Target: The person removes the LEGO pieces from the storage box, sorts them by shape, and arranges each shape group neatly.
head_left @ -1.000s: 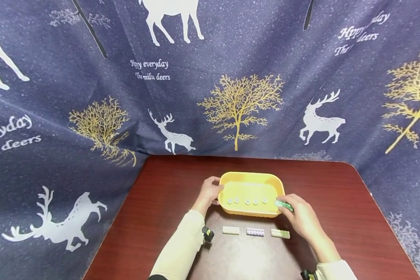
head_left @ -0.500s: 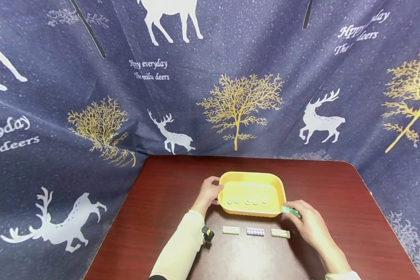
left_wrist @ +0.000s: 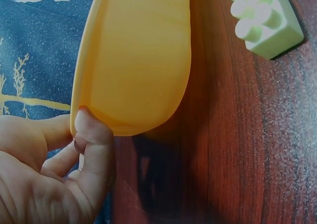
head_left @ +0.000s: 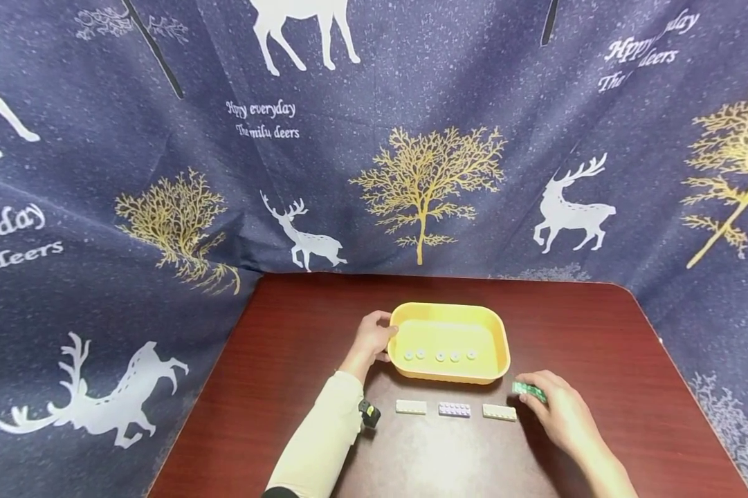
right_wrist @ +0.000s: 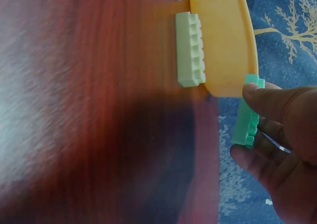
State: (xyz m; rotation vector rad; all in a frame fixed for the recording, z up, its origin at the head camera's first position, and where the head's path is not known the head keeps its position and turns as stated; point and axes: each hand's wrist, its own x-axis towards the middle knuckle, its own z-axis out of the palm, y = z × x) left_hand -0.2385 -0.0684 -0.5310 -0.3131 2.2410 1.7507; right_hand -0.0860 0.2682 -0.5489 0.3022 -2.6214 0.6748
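Farther right and nearer the person than half a second ago, the green brick (head_left: 529, 391) is clamped in the right hand's (head_left: 563, 413) fingers, held off the counter (head_left: 598, 325). Just left stands the yellow tray (head_left: 448, 377), its end pinched by the left hand (head_left: 370, 337). Probably a brick-carrying step; the next move seems to call for lowering it beside the three bricks (head_left: 454, 409), then releasing.

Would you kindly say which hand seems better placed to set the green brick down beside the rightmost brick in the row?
Probably the right: the right hand pinches the green brick near the rightmost brick, while the left hand grips the left end of the yellow tray.
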